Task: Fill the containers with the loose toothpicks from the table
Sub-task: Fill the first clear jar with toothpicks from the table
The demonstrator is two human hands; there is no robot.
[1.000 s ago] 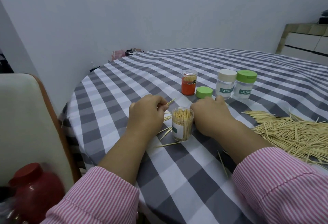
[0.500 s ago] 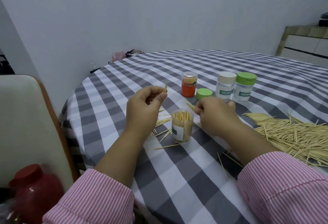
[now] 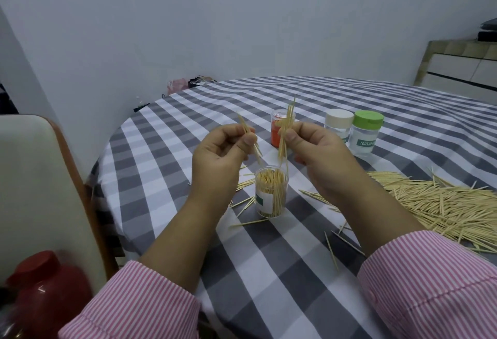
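Note:
An open clear container (image 3: 271, 194), nearly full of upright toothpicks, stands on the checked tablecloth between my hands. My left hand (image 3: 221, 154) pinches a few toothpicks (image 3: 248, 138), tilted, just above and left of the container's mouth. My right hand (image 3: 316, 150) pinches a small bundle of toothpicks (image 3: 287, 129), held almost upright, its lower tips over the container's mouth. A big heap of loose toothpicks (image 3: 441, 201) lies on the right. Single toothpicks lie scattered around the container.
Behind my hands stand an orange-bottomed container (image 3: 277, 131), a jar with a cream lid (image 3: 338, 122) and a jar with a green lid (image 3: 367, 133). A chair back (image 3: 37, 190) and a red-capped bottle (image 3: 40, 293) are at the left. The table edge (image 3: 113, 147) curves at left.
Both hands have risen from the tablecloth with toothpicks pinched in them and now hold these above the open container. The right hand's bundle has turned upright.

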